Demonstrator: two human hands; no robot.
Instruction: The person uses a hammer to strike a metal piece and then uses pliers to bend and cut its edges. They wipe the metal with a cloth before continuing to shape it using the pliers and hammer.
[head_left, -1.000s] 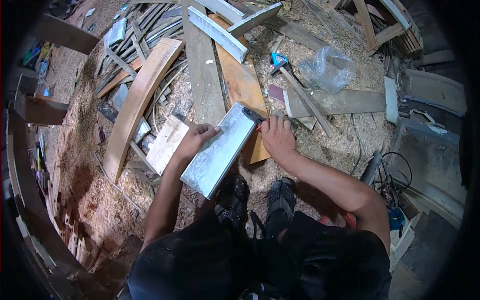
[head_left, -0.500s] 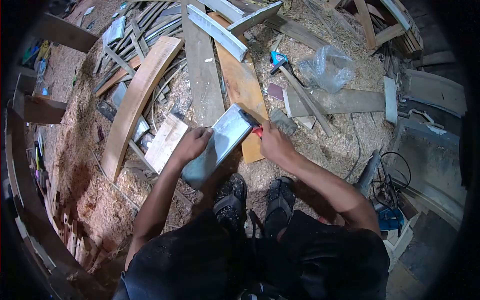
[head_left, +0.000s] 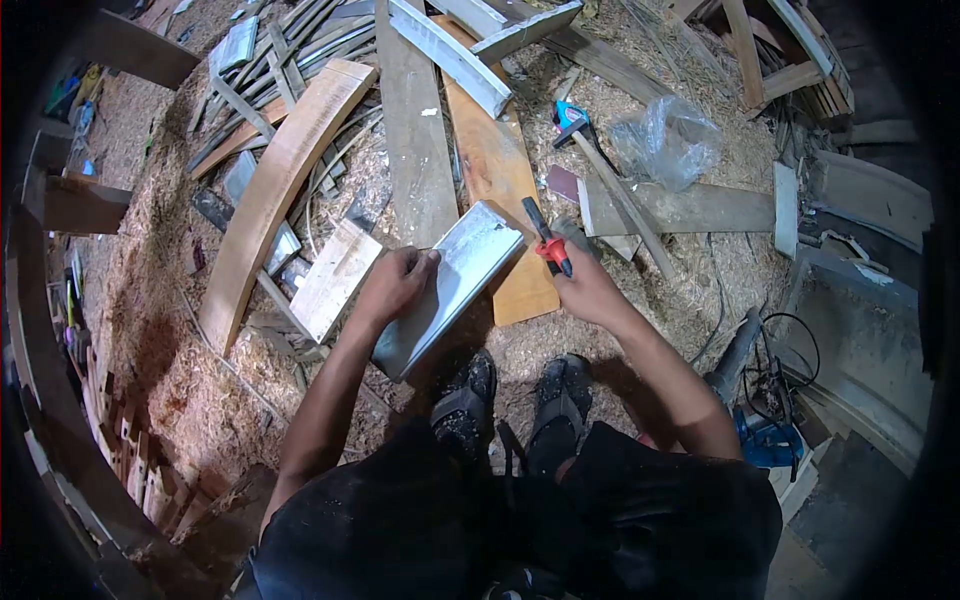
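Note:
My left hand (head_left: pixel 400 290) is closed around the left edge of a white-painted board (head_left: pixel 468 256), thumb on its face. The board is tilted in front of my shoes. In my right hand (head_left: pixel 588 290) is a small red-and-black hand tool (head_left: pixel 552 250), held just right of the board's upper end and apart from it. Its dark end points up and away from me. I cannot make out its exact kind. A pale wood block (head_left: pixel 335 280) lies left of my left hand, and an orange-brown plank (head_left: pixel 520 285) lies on the floor beyond the board.
Sawdust and shavings cover the floor. A curved plank (head_left: pixel 285 190) and stacked wood strips (head_left: pixel 310 50) lie at upper left. A hammer (head_left: pixel 625 200), a clear plastic bag (head_left: pixel 665 145) and a grey board (head_left: pixel 700 208) lie at upper right. A blue power tool (head_left: pixel 770 440) with a cable sits at right.
My right hand has drawn the red-and-black tool away from the board's end, slightly to the right. The board stays in my left hand and has shifted slightly right.

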